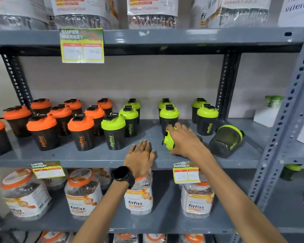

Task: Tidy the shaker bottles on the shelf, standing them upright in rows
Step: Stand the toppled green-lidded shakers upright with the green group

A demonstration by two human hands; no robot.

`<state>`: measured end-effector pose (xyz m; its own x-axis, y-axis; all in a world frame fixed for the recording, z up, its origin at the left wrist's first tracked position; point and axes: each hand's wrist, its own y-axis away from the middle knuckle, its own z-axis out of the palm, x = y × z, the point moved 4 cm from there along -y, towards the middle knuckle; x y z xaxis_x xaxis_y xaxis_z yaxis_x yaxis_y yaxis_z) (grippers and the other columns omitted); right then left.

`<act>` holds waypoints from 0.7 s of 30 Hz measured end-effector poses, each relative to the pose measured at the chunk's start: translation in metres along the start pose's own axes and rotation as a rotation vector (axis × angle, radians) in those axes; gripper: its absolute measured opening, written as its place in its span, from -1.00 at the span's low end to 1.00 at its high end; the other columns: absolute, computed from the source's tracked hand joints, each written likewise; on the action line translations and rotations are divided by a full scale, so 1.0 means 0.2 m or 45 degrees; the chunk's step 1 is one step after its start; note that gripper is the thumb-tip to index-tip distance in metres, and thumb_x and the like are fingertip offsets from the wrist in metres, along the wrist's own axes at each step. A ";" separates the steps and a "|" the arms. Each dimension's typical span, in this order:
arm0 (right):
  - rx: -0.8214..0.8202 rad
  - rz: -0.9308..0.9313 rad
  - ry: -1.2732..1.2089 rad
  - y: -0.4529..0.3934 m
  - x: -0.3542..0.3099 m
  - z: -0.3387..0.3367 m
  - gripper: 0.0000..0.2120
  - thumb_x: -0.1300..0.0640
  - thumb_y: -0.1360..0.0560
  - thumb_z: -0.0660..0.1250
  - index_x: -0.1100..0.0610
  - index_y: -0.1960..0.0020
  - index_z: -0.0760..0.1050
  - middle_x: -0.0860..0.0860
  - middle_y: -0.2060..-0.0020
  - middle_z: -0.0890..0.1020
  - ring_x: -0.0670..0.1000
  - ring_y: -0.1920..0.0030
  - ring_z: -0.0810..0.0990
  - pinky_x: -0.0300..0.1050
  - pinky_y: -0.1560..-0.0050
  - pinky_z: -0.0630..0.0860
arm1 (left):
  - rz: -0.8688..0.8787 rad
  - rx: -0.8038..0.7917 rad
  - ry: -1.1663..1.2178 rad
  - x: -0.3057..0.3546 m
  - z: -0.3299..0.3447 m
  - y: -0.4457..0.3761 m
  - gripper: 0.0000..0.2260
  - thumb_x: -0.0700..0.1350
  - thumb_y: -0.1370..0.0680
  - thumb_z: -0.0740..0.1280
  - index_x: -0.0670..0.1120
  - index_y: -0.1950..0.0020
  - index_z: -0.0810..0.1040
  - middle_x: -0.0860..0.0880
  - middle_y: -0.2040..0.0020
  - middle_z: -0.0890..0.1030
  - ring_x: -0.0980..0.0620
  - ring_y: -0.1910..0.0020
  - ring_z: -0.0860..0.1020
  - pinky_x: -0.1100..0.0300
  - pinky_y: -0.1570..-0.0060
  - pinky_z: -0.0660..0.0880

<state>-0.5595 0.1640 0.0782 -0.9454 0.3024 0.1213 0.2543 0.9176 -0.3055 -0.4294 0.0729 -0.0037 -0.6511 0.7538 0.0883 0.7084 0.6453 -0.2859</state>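
Centre frame, grey painted metal shelf [95,156]. My right hand [184,141] is wrapped around a toppled shaker bottle [168,142], smooth lime-green plastic lid pointing frame-left, dark body mostly hidden under the palm. My left hand [140,156] lies flat and empty on the shelf edge, fingers spread; matte black watch [123,174] on the wrist. A second fallen bottle [225,141] lies at right, translucent smoky body, "fitfizz" printed in green. Upright orange-lidded bottles [42,132] fill frame-left, green-lidded ones [114,131] stand at centre. Tags read "SUPER MARKET" [82,45].
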 end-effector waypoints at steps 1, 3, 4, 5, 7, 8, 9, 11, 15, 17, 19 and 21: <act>0.034 0.002 -0.070 0.01 0.01 -0.01 -0.20 0.00 -0.32 0.55 0.12 -0.44 0.24 0.16 -0.27 0.39 0.24 -0.30 0.41 0.16 -0.21 0.44 | 0.003 0.008 -0.011 0.00 0.00 0.00 -0.47 0.07 -0.63 -0.14 -0.15 -0.55 0.14 -0.12 -0.57 0.21 -0.07 -0.55 0.15 -0.04 -0.51 0.07; 0.153 0.035 -0.307 0.03 0.02 -0.04 -0.20 -0.02 -0.32 0.54 0.09 -0.44 0.24 0.13 -0.28 0.39 0.22 -0.32 0.41 0.11 -0.22 0.45 | -0.006 0.035 -0.035 0.00 0.00 0.00 -0.44 0.07 -0.62 -0.16 -0.16 -0.55 0.14 -0.13 -0.57 0.21 -0.07 -0.55 0.16 -0.03 -0.52 0.08; 0.227 0.062 -0.454 0.04 0.03 -0.06 -0.20 -0.03 -0.32 0.54 0.08 -0.44 0.24 0.11 -0.30 0.38 0.20 -0.32 0.42 0.08 -0.22 0.45 | -0.008 0.044 -0.044 0.01 0.00 0.00 -0.44 0.07 -0.62 -0.17 -0.16 -0.55 0.14 -0.13 -0.57 0.21 -0.07 -0.55 0.17 -0.03 -0.52 0.08; 0.301 0.096 -0.606 0.05 0.04 -0.08 -0.20 -0.03 -0.31 0.55 0.07 -0.43 0.25 0.10 -0.31 0.39 0.18 -0.32 0.43 0.03 -0.22 0.44 | -0.005 0.051 -0.050 0.01 0.00 0.00 -0.42 0.08 -0.61 -0.20 -0.16 -0.55 0.14 -0.13 -0.57 0.21 -0.07 -0.55 0.17 -0.02 -0.52 0.07; 0.433 0.191 -0.887 0.05 0.06 -0.10 -0.22 -0.01 -0.29 0.58 0.09 -0.38 0.28 0.09 -0.30 0.42 0.12 -0.30 0.44 -0.12 -0.18 0.39 | 0.000 0.058 -0.045 0.01 0.00 0.00 -0.35 0.10 -0.55 -0.27 -0.16 -0.55 0.15 -0.13 -0.57 0.22 -0.07 -0.55 0.17 -0.02 -0.52 0.08; 0.492 0.254 -1.002 0.04 0.07 -0.10 -0.24 0.00 -0.28 0.59 0.10 -0.35 0.30 0.08 -0.28 0.45 0.10 -0.29 0.45 -0.19 -0.13 0.35 | -0.001 0.063 -0.038 0.01 0.00 0.00 -0.34 0.10 -0.54 -0.27 -0.16 -0.54 0.16 -0.13 -0.57 0.22 -0.07 -0.55 0.17 -0.02 -0.52 0.08; 0.549 0.319 -1.100 0.03 0.07 -0.10 -0.26 0.00 -0.27 0.59 0.10 -0.32 0.30 0.07 -0.25 0.47 0.07 -0.27 0.46 -0.22 -0.10 0.33 | -0.004 0.067 -0.027 0.00 0.00 0.00 -0.36 0.09 -0.56 -0.26 -0.16 -0.54 0.17 -0.13 -0.56 0.23 -0.07 -0.55 0.17 -0.03 -0.52 0.08; 0.625 0.407 -1.231 0.02 0.08 -0.07 -0.29 -0.01 -0.28 0.59 0.08 -0.30 0.30 0.04 -0.23 0.49 0.04 -0.24 0.48 -0.23 -0.05 0.34 | -0.005 0.067 -0.010 -0.01 0.01 0.00 -0.47 0.05 -0.63 -0.14 -0.16 -0.54 0.17 -0.13 -0.56 0.23 -0.08 -0.55 0.17 -0.03 -0.52 0.07; 0.619 0.429 -1.282 -0.01 0.08 0.03 -0.29 0.00 -0.31 0.57 0.07 -0.32 0.27 0.05 -0.26 0.47 -0.01 -0.20 0.45 -0.21 -0.05 0.35 | 0.004 0.052 0.001 0.00 0.01 0.00 -0.50 0.03 -0.65 -0.08 -0.16 -0.54 0.16 -0.14 -0.56 0.23 -0.07 -0.55 0.16 -0.04 -0.52 0.07; 0.627 0.407 -1.296 -0.01 0.07 0.06 -0.29 0.00 -0.31 0.56 0.06 -0.33 0.26 0.04 -0.26 0.46 0.01 -0.23 0.46 -0.21 -0.07 0.37 | -0.004 0.048 -0.003 0.00 0.00 0.00 -0.45 0.05 -0.61 -0.14 -0.16 -0.54 0.16 -0.13 -0.56 0.24 -0.06 -0.55 0.16 -0.03 -0.53 0.07; 0.635 0.402 -1.315 -0.01 0.07 0.08 -0.29 0.00 -0.32 0.55 0.04 -0.34 0.26 0.02 -0.28 0.46 0.01 -0.25 0.46 -0.23 -0.08 0.35 | -0.010 0.041 0.010 0.00 0.00 0.00 -0.45 0.05 -0.61 -0.13 -0.16 -0.55 0.16 -0.13 -0.56 0.23 -0.06 -0.55 0.16 -0.03 -0.53 0.06; 0.634 0.403 -1.314 -0.02 0.07 0.09 -0.29 0.00 -0.34 0.55 0.03 -0.36 0.25 0.02 -0.30 0.45 0.01 -0.27 0.45 -0.27 -0.08 0.33 | -0.004 0.034 0.012 -0.01 0.01 0.00 -0.50 0.03 -0.65 -0.08 -0.16 -0.55 0.16 -0.13 -0.57 0.22 -0.06 -0.55 0.15 -0.04 -0.53 0.06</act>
<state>-0.5770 0.1606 0.0645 -0.6301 -0.0622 -0.7740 0.6146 0.5693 -0.5461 -0.4285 0.0721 -0.0052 -0.6507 0.7529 0.0985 0.6986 0.6445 -0.3108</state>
